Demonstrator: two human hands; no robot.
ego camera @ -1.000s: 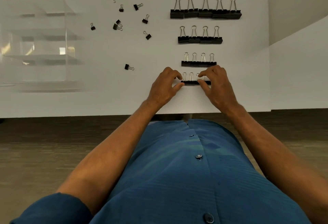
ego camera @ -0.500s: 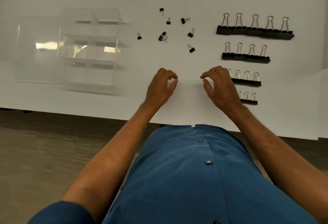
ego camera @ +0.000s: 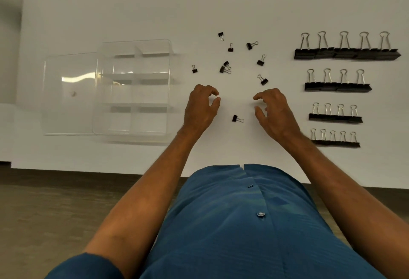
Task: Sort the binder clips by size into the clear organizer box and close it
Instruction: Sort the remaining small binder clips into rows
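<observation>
A white table (ego camera: pixel 110 9) fills the view, its near edge running in front of the person's blue shirt (ego camera: pixel 243 223); on its left part lies the clear organizer box (ego camera: pixel 132 88), open, its dividers showing several compartments with nothing visible in them, and its lid (ego camera: pixel 68 93) lies flat just to its left, touching or overlapping it; on the right part four rows of black binder clips stand in order, the largest row (ego camera: pixel 346 52) farthest away, then a smaller row (ego camera: pixel 337 86), a still smaller row (ego camera: pixel 335 117), and the nearest row (ego camera: pixel 335 142); the left hand (ego camera: pixel 202 107) and right hand (ego camera: pixel 273 110) hover over the middle of the table, fingers loosely curled, holding nothing; one tiny clip (ego camera: pixel 237 118) lies between them; more tiny clips (ego camera: pixel 225 68) are scattered beyond the fingertips, between box and rows.
</observation>
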